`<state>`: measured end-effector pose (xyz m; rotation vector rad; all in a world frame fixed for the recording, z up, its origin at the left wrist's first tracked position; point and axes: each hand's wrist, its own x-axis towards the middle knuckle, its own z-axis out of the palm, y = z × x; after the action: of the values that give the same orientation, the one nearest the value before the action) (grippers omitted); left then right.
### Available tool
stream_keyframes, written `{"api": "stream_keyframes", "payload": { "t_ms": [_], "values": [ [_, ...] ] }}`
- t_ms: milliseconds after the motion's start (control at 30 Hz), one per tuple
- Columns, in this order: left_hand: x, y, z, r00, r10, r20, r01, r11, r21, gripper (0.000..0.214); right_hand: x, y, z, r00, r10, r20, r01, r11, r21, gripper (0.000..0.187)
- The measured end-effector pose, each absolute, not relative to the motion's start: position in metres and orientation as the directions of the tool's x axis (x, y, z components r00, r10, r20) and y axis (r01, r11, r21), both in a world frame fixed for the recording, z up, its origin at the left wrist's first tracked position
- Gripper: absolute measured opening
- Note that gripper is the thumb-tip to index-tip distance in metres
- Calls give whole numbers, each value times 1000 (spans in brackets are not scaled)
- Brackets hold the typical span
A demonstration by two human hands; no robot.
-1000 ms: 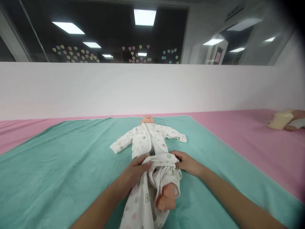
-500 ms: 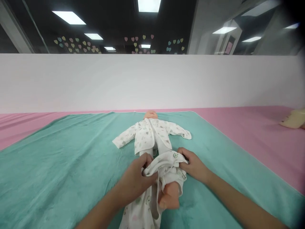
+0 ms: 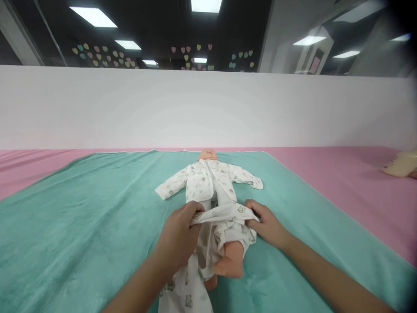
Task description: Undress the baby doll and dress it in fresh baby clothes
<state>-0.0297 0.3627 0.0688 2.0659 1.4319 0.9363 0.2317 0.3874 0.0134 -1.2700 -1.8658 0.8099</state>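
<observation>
A baby doll [image 3: 207, 154] lies on its back, its head away from me, in an open-fronted white printed jacket [image 3: 199, 187]. White printed baby pants [image 3: 228, 214] are bunched around its legs. My left hand [image 3: 179, 234] pinches the waistband at the left, and my right hand [image 3: 269, 226] grips it at the right, so the band is stretched across the doll's legs. One bare foot [image 3: 232, 261] pokes out of the right pant leg. Lower down, part of the other foot [image 3: 211, 283] shows beside the loose left pant leg, which hangs toward me.
A teal blanket [image 3: 97, 226] lies beneath the doll, over a pink sheet [image 3: 352, 187]. Behind stands a low white wall [image 3: 130, 108], with dark glass and heart stickers above it. A pale yellow object [image 3: 399, 164] sits at the far right, partly cut off.
My left hand has moved left and slightly up, pulling the waistband taut. The second foot now shows below. My right hand stays nearly in place, still holding the band.
</observation>
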Motion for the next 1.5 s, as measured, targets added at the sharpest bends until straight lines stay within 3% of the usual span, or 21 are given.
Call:
{"api": "stream_keyframes", "payload": {
  "t_ms": [67, 133, 200, 300, 433, 533, 600, 733, 800, 967, 1133, 1300, 1400, 1500],
  "values": [
    [-32, 361, 77, 297, 951, 86, 365, -196, 910, 13, 231, 387, 13, -241, 949, 204, 462, 297, -835, 5],
    [-36, 361, 82, 456, 890, 0, 42, -21, 999, 14, 231, 388, 13, -244, 953, 179, 421, 270, -866, 6],
    [-41, 363, 83, 598, 802, 17, -235, 155, 960, 25, 232, 388, 13, -313, 944, 108, 353, 221, -909, 13],
    [-44, 369, 76, 653, 755, 56, -402, 283, 871, 36, 232, 388, 14, -468, 884, -10, 271, 133, -953, 27],
    [-37, 374, 63, 628, 778, -3, -344, 280, 896, 43, 235, 386, 23, -520, 854, -21, 255, 132, -958, 42],
    [-30, 376, 59, 610, 792, 9, -245, 178, 953, 49, 238, 380, 36, -571, 821, -28, 234, 131, -963, 48],
    [-27, 376, 59, 584, 811, 23, -175, 98, 980, 47, 238, 375, 46, -526, 851, -12, 263, 149, -953, 44],
    [-22, 374, 60, 520, 853, 43, -85, 1, 996, 33, 220, 368, 71, -354, 920, 166, 369, 301, -880, 31],
    [-20, 373, 61, 517, 855, 50, -60, -22, 998, 31, 205, 369, 85, -413, 890, 191, 392, 363, -845, 27],
    [-16, 373, 57, 389, 916, 97, -22, -96, 995, 35, 171, 391, 98, -604, 792, 84, 426, 410, -806, 31],
    [-20, 376, 52, 269, 960, 83, 30, -94, 995, 29, 163, 411, 74, -713, 687, -142, 397, 229, -889, 29],
    [-27, 385, 59, 288, 955, 67, -208, -6, 978, 16, 164, 412, 55, -612, 779, -135, 129, -70, -989, 10],
    [-32, 389, 62, 395, 916, 73, -192, 5, 981, 26, 163, 411, 51, -585, 801, -128, -110, -235, -966, 28],
    [-34, 389, 60, 460, 886, 53, -9, -55, 998, 40, 161, 411, 48, -521, 848, -93, -292, -280, -915, 37]
  ]
}}
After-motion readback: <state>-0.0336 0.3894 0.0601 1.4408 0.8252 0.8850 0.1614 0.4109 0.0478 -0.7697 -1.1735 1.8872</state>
